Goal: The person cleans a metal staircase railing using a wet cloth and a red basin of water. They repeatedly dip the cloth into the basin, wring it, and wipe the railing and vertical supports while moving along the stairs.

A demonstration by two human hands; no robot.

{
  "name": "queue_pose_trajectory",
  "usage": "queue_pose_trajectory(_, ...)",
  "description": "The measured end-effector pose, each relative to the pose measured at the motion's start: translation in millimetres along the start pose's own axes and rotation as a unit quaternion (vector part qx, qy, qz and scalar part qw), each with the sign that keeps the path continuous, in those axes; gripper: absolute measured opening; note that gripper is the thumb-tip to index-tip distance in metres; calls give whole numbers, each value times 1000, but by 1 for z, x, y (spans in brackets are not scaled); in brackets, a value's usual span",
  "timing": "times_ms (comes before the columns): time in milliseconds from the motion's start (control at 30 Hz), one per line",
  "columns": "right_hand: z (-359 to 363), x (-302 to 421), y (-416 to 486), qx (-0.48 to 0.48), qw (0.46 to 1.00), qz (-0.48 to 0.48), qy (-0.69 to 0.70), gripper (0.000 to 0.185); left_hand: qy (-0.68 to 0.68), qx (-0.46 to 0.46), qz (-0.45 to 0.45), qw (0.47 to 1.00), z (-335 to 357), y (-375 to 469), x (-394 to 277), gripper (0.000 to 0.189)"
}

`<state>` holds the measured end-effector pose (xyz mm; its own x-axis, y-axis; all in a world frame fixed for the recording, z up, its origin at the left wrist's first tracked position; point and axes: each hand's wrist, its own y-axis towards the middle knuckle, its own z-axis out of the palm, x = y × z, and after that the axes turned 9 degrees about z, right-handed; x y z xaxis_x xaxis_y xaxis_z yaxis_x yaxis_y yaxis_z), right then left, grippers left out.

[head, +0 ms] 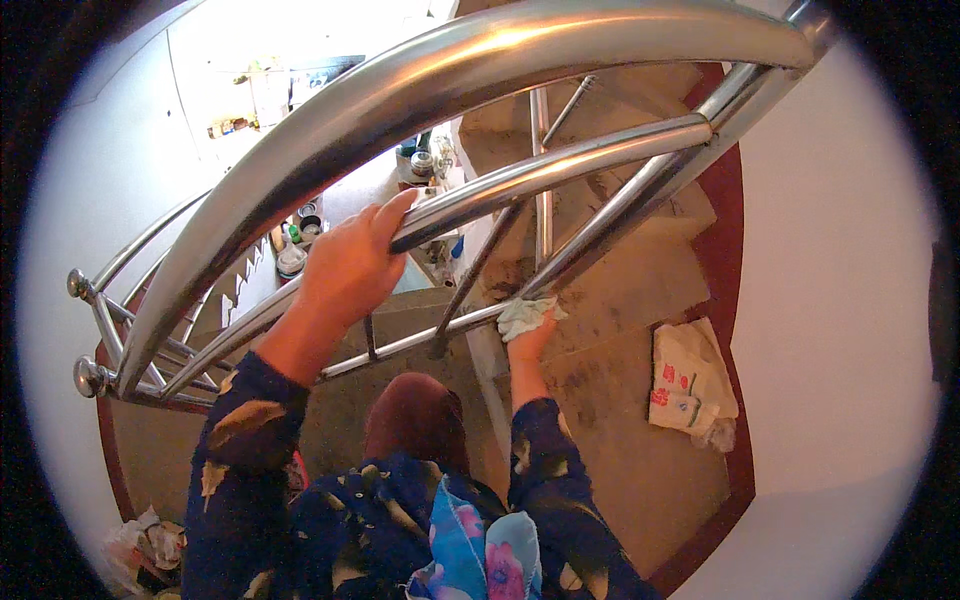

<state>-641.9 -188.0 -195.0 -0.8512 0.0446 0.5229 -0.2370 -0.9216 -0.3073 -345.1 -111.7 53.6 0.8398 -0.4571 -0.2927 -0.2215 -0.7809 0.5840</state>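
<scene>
My left hand (352,259) is wrapped around the middle rail (555,169) of a shiny metal stair railing. Lower and to the right, my right hand (531,341) grips a pale, crumpled cloth (525,316). The cloth is pressed against the railing where the bottom rail (409,343) meets a slanted metal post (622,206). Above both hands curves the thick top handrail (465,52). Part of my right hand's fingers is hidden by the cloth.
Brown stair steps (622,262) run up beyond the railing. A printed paper or woven bag (690,382) lies on the landing at right, by a dark red skirting (739,262). Plastic bags (146,547) sit at lower left. Through the rails, pots and bottles (300,240) show below.
</scene>
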Motion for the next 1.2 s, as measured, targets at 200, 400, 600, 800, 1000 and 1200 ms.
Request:
queue_pose_trajectory(200, 124, 85, -68, 126, 737, -343, -568, 36, 27, 16, -5, 999, -4, 7, -2, 35)
queue_pose_trajectory(400, 221, 118, -12, 60, 7, -591, -804, 24, 42, 7, -17, 999, 0, 3, 0, 35)
queue_pose_trajectory(600, 176, 66, 1, 67, -170, -236, -954, 26, 11, 44, -30, 999, -5, 1, 3, 38)
queue_pose_trajectory(800, 111, 35, 1, -19, -331, -374, -866, 31, 12, 29, -41, 999, -6, 0, -2, 37)
queue_pose_trajectory(1000, 46, 36, -34, 285, -29, -293, -912, 11, 11, 13, -37, 999, -3, 2, -1, 35)
queue_pose_trajectory(1200, 97, 58, -30, 253, 143, -521, -802, 13, 32, -3, -39, 999, 0, 0, -1, 35)
